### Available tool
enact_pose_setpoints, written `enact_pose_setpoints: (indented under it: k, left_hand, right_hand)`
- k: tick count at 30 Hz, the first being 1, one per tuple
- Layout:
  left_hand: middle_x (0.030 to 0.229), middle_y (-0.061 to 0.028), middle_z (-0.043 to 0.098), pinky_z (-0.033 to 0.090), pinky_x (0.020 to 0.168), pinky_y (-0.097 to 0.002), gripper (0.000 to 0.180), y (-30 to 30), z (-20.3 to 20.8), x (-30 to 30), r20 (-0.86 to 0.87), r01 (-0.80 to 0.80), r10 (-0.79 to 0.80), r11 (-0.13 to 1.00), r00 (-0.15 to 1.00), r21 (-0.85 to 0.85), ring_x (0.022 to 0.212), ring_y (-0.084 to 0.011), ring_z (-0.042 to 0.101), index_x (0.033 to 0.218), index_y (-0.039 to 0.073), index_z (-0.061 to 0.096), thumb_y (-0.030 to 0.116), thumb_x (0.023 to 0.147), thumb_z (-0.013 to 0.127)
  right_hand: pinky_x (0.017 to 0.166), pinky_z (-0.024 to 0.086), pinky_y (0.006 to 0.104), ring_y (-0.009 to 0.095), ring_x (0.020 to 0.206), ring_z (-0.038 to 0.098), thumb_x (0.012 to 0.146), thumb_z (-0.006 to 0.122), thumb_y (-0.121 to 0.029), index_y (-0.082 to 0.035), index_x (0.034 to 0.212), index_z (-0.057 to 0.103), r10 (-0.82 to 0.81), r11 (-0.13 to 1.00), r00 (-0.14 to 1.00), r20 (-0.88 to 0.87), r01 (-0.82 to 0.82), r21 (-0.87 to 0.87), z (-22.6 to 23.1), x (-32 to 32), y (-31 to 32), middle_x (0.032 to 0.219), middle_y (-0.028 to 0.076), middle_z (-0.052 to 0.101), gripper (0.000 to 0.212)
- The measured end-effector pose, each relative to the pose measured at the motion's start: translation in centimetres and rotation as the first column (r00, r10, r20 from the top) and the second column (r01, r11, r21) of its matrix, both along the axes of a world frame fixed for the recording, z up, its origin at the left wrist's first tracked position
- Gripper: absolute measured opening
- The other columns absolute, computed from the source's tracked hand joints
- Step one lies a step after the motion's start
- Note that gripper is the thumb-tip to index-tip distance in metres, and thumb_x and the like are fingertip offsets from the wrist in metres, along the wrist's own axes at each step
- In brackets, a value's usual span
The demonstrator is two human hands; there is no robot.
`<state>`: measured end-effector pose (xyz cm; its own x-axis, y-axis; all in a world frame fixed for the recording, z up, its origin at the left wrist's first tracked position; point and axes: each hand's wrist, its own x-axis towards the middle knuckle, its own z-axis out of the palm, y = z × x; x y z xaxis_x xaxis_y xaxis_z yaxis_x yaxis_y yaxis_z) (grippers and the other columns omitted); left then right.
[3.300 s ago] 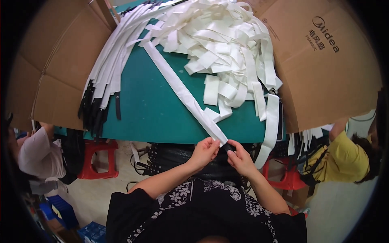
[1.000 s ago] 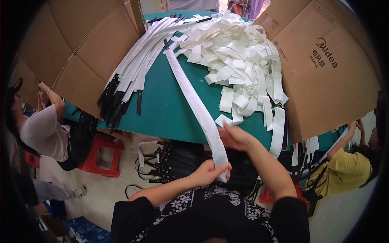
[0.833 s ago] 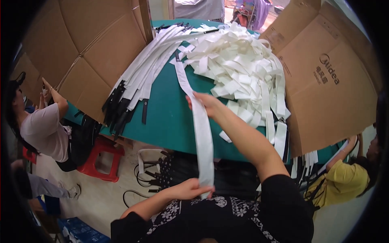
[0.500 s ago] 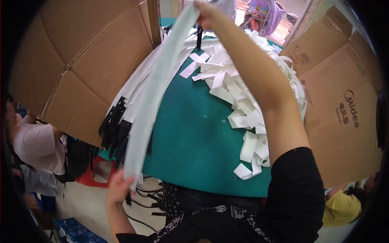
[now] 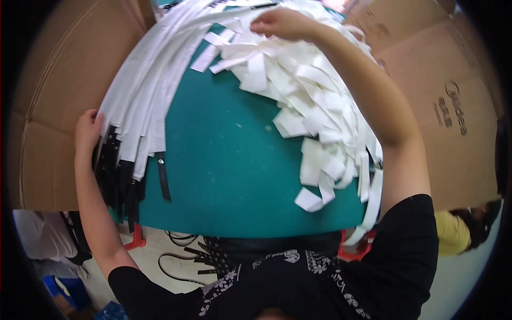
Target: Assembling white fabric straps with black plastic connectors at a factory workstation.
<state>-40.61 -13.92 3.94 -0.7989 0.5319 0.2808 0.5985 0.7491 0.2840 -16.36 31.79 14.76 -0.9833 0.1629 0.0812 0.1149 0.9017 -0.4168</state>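
Long black belts in white sleeves (image 5: 152,69) lie in a stack along the left side of the green table (image 5: 224,176). Their dark ends (image 5: 109,165) stick out toward me, some with metal eyelets. At the stack's left edge, the bent fingers of my left hand (image 5: 88,133) grip the end of a white-sleeved belt; the fingertips are partly hidden. My right hand (image 5: 280,24) is held over the far part of a heap of white strips (image 5: 314,101), its fingers curled together with nothing visible in them.
Cardboard walls flank the table, one left (image 5: 53,96) and one right (image 5: 421,80). A white strip (image 5: 368,213) hangs over the near right edge. Black belts with eyelets (image 5: 216,256) hang below the front edge. People sit beyond both cardboard walls.
The white-sleeved belt that both hands held stretched out is down on the left stack. My left hand has moved left and away from me; my right hand has come down over the white strips.
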Motion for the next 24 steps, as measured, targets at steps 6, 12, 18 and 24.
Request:
enact_pose_setpoints:
  k: [6, 12, 18, 24]
  left_hand:
    - [0.097, -0.0124, 0.061, 0.045, 0.073, -0.0296, 0.030, 4.2, 2.7, 12.5, -0.018, 0.176, -0.176, 0.962, 0.984, 0.209, 0.083, -0.0207, 0.058, 0.109, 0.003, 0.055, 0.020, 0.085, 0.054]
    - [0.082, -0.0096, 0.061, 0.046, 0.065, -0.0272, 0.015, 10.2, -1.5, 34.8, 0.259, 0.487, -0.639, 0.740, 0.724, 0.464, 0.072, -0.0191, 0.058, 0.091, 0.002, 0.061, 0.011, 0.079, 0.060]
    - [0.078, -0.0085, 0.061, 0.045, 0.062, -0.0252, 0.012, 13.3, -3.1, 47.3, 0.414, 0.482, -0.790, 0.607, 0.453, 0.631, 0.067, -0.0155, 0.057, 0.089, 0.001, 0.062, 0.009, 0.080, 0.059]
    - [0.078, -0.0074, 0.062, 0.046, 0.062, -0.0246, 0.012, 15.8, -3.0, 52.7, 0.476, 0.582, -0.821, 0.564, 0.316, 0.586, 0.069, -0.0141, 0.058, 0.088, 0.003, 0.063, 0.012, 0.081, 0.059]
  right_hand:
    - [0.062, 0.045, 0.0295, 0.018, 0.066, 0.056, 0.082, 0.058, -0.027, -0.003, 0.097, 0.062, -0.102, 0.995, 0.989, 0.110, 0.104, -0.006, -1.9, 21.8, -4.5, 0.075, 0.011, 0.062, 0.028]
    - [0.058, 0.044, 0.0273, 0.014, 0.062, 0.055, 0.081, 0.058, -0.024, -0.001, 0.090, 0.063, -0.655, 0.755, 0.755, -0.036, 0.650, -0.091, -3.2, 39.4, -8.8, 0.069, 0.009, 0.060, 0.026]
    - [0.065, 0.047, 0.0356, 0.027, 0.069, 0.060, 0.072, 0.064, -0.043, 0.001, 0.082, 0.063, -0.916, 0.380, 0.354, 0.189, 0.916, 0.128, -12.3, 52.4, -11.5, 0.074, 0.015, 0.062, 0.045]
    - [0.060, 0.044, 0.0396, 0.033, 0.067, 0.057, 0.071, 0.065, -0.037, -0.003, 0.077, 0.058, -0.912, 0.390, 0.380, 0.153, 0.920, 0.039, -13.8, 52.3, -14.7, 0.068, 0.010, 0.061, 0.035]
